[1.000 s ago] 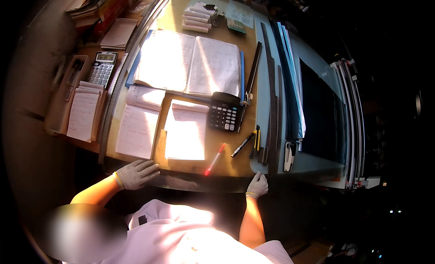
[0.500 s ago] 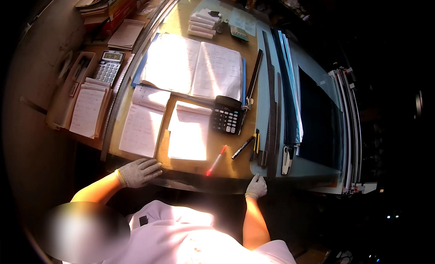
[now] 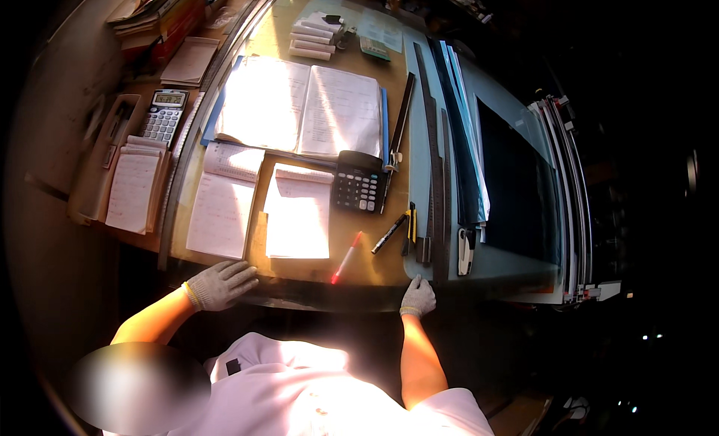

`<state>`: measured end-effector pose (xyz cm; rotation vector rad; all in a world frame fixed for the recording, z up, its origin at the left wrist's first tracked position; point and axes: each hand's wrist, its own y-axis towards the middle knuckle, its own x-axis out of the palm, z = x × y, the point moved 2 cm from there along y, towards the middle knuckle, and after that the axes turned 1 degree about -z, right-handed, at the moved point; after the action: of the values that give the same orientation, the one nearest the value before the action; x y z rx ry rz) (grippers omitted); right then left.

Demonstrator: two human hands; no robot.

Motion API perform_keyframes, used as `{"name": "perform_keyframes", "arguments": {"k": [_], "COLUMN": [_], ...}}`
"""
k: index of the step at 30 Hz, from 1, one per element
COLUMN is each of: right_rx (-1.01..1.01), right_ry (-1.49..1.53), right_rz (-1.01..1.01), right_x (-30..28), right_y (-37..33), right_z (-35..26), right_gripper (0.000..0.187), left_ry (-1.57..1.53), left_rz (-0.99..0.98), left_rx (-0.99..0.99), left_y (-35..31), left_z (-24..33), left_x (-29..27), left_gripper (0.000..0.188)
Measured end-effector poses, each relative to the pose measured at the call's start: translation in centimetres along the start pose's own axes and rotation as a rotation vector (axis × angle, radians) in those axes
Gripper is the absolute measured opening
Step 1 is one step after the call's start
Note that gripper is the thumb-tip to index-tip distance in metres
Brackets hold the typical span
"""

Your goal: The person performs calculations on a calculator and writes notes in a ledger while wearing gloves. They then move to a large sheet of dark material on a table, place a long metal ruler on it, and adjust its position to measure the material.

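My left hand, in a pale knitted glove, lies flat on the front edge of the table, fingers stretched out, just below a spiral notepad. My right hand, gloved too, is closed at the front edge beside the rounded corner of a bluish sheet; what its fingers hold, if anything, is hidden. Between the hands lie a red-tipped pen, a black marker and a second notepad. A yellow-and-black cutter and a white stapler lie beyond my right hand.
An open ledger lies behind a black calculator. Long dark strips run along the bluish sheet, with dark panels further right. At the left stand a silver calculator and a box of note pads.
The whole view has shifted a little, so the table and its things appear further left and slightly higher. Both hands keep their places at the table's front edge.
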<state>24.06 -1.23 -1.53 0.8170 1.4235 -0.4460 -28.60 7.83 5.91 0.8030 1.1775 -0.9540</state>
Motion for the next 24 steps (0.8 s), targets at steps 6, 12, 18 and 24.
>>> {"name": "perform_keyframes", "arguments": {"k": [6,12,18,24], "right_rx": [0.002,0.009,0.022,0.019], "right_ry": [-0.008,-0.018,-0.018,-0.031], "right_rz": [-0.002,-0.022,-0.042,-0.029], "right_x": [-0.11,-0.06,-0.35,-0.01], "right_y": [-0.01,0.02,-0.01,0.06], "right_z": [-0.13,-0.09,-0.28,-0.10], "right_gripper": [0.045,0.044,0.046,0.047], "left_ry": [-0.007,-0.008,0.007,0.017], "left_rz": [0.002,-0.005,-0.009,-0.006], "left_rx": [0.002,-0.003,-0.004,-0.009], "left_y": [0.06,0.04,0.30,0.37], "left_z": [-0.02,0.06,0.16,0.19], "left_x": [0.15,0.04,-0.20,0.05], "left_gripper": [0.063,0.064,0.062,0.067]}}
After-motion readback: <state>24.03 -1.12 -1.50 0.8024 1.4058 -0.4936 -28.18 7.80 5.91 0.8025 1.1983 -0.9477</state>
